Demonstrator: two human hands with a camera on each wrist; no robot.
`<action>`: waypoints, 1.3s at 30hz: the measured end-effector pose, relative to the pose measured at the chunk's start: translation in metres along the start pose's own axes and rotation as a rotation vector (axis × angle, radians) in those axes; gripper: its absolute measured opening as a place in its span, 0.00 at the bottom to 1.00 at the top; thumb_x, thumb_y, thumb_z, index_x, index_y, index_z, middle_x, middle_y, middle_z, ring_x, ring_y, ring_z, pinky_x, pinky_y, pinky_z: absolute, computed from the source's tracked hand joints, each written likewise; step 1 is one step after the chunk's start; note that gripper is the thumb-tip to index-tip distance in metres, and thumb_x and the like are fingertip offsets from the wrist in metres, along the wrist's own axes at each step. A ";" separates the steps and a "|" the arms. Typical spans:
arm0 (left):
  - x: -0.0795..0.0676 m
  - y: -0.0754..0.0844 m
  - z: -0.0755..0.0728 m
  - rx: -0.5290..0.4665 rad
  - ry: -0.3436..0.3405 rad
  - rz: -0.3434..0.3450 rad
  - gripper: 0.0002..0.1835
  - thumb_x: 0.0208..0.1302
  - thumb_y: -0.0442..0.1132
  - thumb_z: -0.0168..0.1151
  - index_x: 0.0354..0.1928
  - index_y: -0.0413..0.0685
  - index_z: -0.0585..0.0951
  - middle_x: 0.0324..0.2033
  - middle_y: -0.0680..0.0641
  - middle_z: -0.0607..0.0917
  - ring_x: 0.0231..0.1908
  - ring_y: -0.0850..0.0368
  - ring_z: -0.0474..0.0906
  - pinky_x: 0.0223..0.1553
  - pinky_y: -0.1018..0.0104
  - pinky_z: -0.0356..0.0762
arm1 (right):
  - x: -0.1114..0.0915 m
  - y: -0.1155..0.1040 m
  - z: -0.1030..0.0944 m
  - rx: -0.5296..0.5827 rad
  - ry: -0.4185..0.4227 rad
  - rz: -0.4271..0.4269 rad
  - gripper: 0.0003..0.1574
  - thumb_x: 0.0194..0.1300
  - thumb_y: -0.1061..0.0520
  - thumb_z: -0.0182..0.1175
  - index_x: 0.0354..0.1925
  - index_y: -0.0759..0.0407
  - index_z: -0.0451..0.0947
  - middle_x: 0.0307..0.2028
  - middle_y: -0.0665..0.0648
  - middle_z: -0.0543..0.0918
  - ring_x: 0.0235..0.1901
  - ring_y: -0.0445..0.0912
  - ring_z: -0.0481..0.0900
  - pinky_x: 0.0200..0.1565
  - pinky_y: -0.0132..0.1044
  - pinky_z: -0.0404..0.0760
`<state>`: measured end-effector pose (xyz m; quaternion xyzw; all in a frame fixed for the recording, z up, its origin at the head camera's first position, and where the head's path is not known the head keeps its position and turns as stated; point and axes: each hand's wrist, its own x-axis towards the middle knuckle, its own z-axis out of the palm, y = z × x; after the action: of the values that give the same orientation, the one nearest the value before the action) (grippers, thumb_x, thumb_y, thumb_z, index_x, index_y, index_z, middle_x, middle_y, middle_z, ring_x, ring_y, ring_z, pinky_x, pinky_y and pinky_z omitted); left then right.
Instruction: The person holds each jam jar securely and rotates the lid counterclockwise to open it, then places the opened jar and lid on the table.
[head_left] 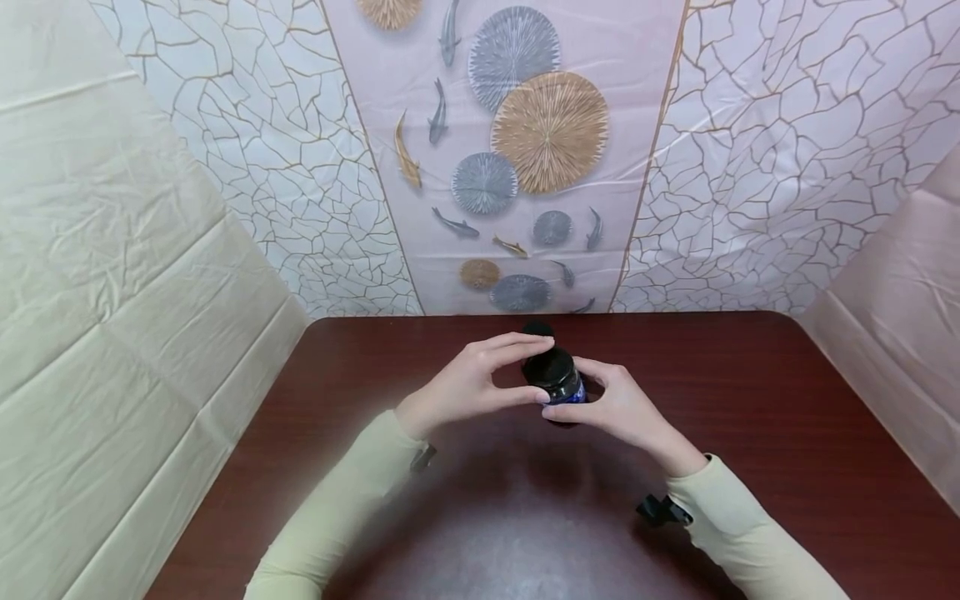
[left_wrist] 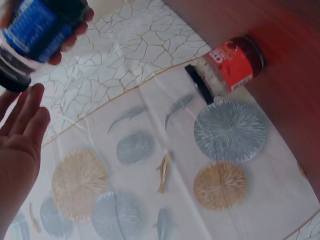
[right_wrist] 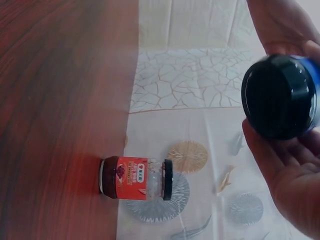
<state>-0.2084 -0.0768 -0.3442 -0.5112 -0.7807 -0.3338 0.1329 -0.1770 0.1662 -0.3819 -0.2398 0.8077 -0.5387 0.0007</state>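
A glass jar with a blue label (head_left: 576,393) and a dark bottom (right_wrist: 272,100) is held upright between both hands, above the table. My right hand (head_left: 618,404) grips the jar's body, its fingers wrapping round it in the left wrist view. From the other side, my left hand (head_left: 480,375) reaches over the top, thumb and fingers on opposite sides of the black lid (left_wrist: 12,80). The lid sits on the jar. Part of the left fingers' contact is cut off in the left wrist view.
A second jar with a red label (left_wrist: 232,65) and a black lid (right_wrist: 168,180) stands farther back on the dark red table (head_left: 360,358), mostly hidden by the left hand in the head view. A patterned cloth (head_left: 420,250) hangs behind the table.
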 end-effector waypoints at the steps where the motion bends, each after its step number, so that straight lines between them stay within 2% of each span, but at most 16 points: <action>1: 0.000 0.000 -0.002 -0.008 -0.019 0.018 0.34 0.59 0.45 0.76 0.66 0.43 0.77 0.63 0.48 0.79 0.65 0.60 0.72 0.64 0.68 0.69 | 0.000 -0.001 -0.001 0.000 -0.015 -0.009 0.30 0.53 0.49 0.79 0.54 0.46 0.82 0.45 0.48 0.86 0.42 0.47 0.84 0.44 0.39 0.83; 7: -0.001 0.004 -0.009 -0.032 -0.115 0.076 0.35 0.58 0.46 0.76 0.67 0.46 0.77 0.62 0.49 0.80 0.64 0.63 0.72 0.64 0.70 0.69 | -0.004 -0.007 -0.003 -0.016 -0.129 -0.026 0.32 0.54 0.49 0.78 0.57 0.46 0.81 0.47 0.47 0.86 0.44 0.47 0.83 0.45 0.39 0.82; 11: -0.002 0.006 -0.008 -0.024 -0.130 0.080 0.35 0.57 0.48 0.77 0.66 0.46 0.78 0.60 0.49 0.81 0.62 0.64 0.74 0.62 0.72 0.70 | -0.007 -0.009 -0.002 -0.028 -0.162 -0.045 0.32 0.55 0.49 0.77 0.58 0.45 0.81 0.47 0.46 0.86 0.44 0.47 0.83 0.45 0.40 0.82; 19: -0.004 0.010 -0.005 -0.012 -0.089 0.069 0.33 0.57 0.47 0.77 0.65 0.46 0.79 0.60 0.48 0.81 0.62 0.63 0.74 0.62 0.72 0.71 | -0.009 -0.007 -0.001 -0.047 -0.118 -0.076 0.32 0.55 0.49 0.77 0.58 0.45 0.81 0.48 0.45 0.86 0.46 0.45 0.82 0.45 0.38 0.83; 24: -0.007 0.012 -0.002 0.013 -0.074 0.035 0.34 0.56 0.46 0.78 0.64 0.45 0.79 0.59 0.47 0.82 0.61 0.62 0.76 0.60 0.72 0.71 | -0.011 -0.005 0.002 -0.039 -0.092 -0.057 0.33 0.53 0.47 0.79 0.57 0.45 0.81 0.48 0.46 0.86 0.46 0.45 0.83 0.44 0.42 0.84; 33: -0.013 0.015 0.006 0.046 -0.025 -0.039 0.33 0.57 0.48 0.77 0.64 0.47 0.80 0.58 0.48 0.82 0.59 0.62 0.77 0.60 0.72 0.72 | -0.013 0.001 0.006 -0.075 -0.038 -0.061 0.33 0.51 0.44 0.80 0.55 0.46 0.82 0.47 0.45 0.86 0.43 0.43 0.85 0.46 0.40 0.84; 36: -0.013 0.015 0.006 0.037 -0.039 -0.055 0.34 0.57 0.50 0.77 0.65 0.48 0.79 0.59 0.49 0.81 0.60 0.63 0.76 0.61 0.71 0.71 | -0.014 0.001 0.005 -0.078 -0.032 -0.053 0.34 0.51 0.44 0.80 0.56 0.46 0.82 0.47 0.46 0.85 0.43 0.43 0.84 0.46 0.40 0.84; 39: -0.014 0.015 0.005 0.035 -0.080 -0.057 0.37 0.58 0.52 0.76 0.68 0.49 0.76 0.62 0.50 0.79 0.62 0.63 0.74 0.62 0.71 0.70 | -0.015 0.001 0.005 -0.081 -0.032 -0.043 0.35 0.51 0.44 0.80 0.56 0.46 0.81 0.47 0.46 0.86 0.43 0.43 0.85 0.45 0.39 0.84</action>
<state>-0.1888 -0.0798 -0.3494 -0.4992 -0.8056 -0.3027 0.1008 -0.1629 0.1682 -0.3888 -0.2658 0.8233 -0.5015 -0.0076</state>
